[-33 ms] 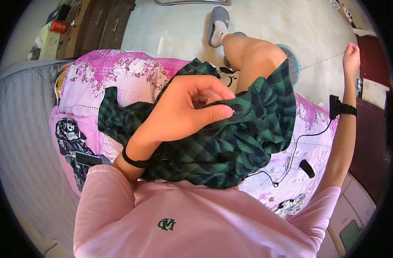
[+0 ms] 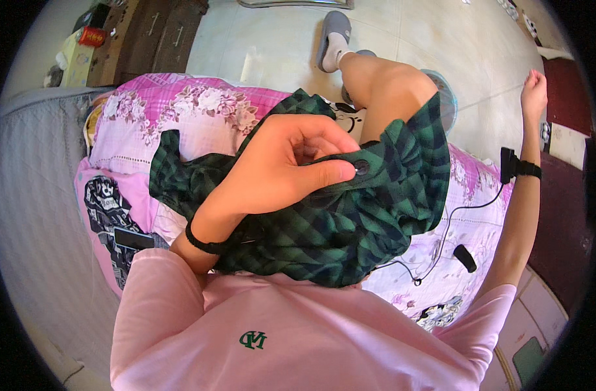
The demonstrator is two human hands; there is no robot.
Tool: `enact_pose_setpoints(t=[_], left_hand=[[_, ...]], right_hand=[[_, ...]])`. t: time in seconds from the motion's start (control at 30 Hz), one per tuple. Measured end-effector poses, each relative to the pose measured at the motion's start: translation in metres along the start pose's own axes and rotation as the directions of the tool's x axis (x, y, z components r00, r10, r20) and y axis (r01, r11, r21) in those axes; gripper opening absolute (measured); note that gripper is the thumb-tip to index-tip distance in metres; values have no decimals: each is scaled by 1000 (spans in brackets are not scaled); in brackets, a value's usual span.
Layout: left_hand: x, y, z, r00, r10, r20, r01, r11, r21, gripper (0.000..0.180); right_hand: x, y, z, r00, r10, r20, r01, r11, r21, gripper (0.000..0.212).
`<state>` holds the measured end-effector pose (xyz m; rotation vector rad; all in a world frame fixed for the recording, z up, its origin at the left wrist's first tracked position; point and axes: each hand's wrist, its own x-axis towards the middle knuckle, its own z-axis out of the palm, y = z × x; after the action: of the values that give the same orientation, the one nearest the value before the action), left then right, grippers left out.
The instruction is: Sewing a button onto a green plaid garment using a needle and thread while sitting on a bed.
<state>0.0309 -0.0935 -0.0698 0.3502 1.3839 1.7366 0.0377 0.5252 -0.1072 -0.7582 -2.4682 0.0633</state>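
A green and dark plaid garment (image 2: 324, 241) lies bunched across my lap. My left hand (image 2: 291, 163) is closed on it, thumb and fingers pinching a raised fold. Just past the thumb tip, a round dark button (image 2: 361, 167) shows on the cloth, with a small bright spot beside it. My right arm is stretched out far to the right, away from the garment. At its end my right hand (image 2: 534, 94) has its fingers curled together; what they hold, if anything, is too small to make out. A thin dark line crosses the floor near that hand; thread or tile seam, I cannot tell.
I sit on a bed with a pink floral sheet (image 2: 200, 107). A phone (image 2: 134, 240) lies at left, near a grey padded panel (image 2: 44, 195). A black device with a cable (image 2: 470, 206) is strapped to my right wrist. Beyond my knee stands a bluish bin (image 2: 448, 98).
The button beside my left thumb shows a little more clearly. Otherwise the hands and garment hold nearly the same place, with only a slight shift of the view.
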Motion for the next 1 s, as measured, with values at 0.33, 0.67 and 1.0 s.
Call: enact_pose_setpoints(t=[0.33,0.67,1.0], left_hand=[[-4,3,4,999,25,-33,-22,995,95,18],[-5,7,11,988,46,-147,-6,965,261,18],[-5,4,13,984,81,-158,-26,945,325,18]], right_hand=[[-44,-97,27,965,-147,219,23,873,487,25],[-171,-316,-90,610,-786,102,353,385,853,17],[-186,-325,-81,488,-855,-173,523,128,842,17]])
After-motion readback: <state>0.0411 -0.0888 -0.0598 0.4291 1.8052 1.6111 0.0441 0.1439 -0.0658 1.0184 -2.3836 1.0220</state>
